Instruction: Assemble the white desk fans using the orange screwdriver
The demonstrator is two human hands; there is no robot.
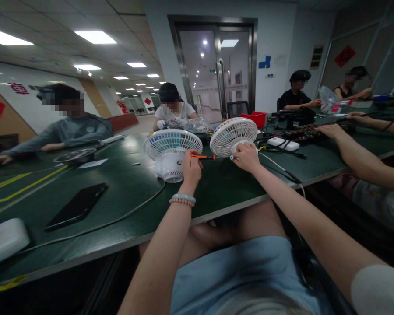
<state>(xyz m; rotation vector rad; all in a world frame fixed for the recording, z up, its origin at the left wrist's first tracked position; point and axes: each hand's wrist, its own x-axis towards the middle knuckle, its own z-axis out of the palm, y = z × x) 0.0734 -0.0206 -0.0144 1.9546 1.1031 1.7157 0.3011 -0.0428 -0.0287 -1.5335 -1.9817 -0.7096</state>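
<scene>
Two white fans stand side by side on the green table. My left hand (192, 168) is in front of the left fan (171, 148), closed round an orange-and-black screwdriver (206, 157) that points sideways toward my other hand. Just before the right fan (231, 133), my right hand (248, 157) pinches a small light-blue piece (232, 158), whose kind I cannot make out. The fingers hide part of each fan's base. Whether either hand touches its fan is unclear.
A black phone (77, 206) and a white case (6, 240) lie to the left. A thin cable (118, 220) runs along the near table edge (230, 211). Right of the fans are a white power strip (284, 144) and a co-worker's hands (331, 130). Other people sit around the table.
</scene>
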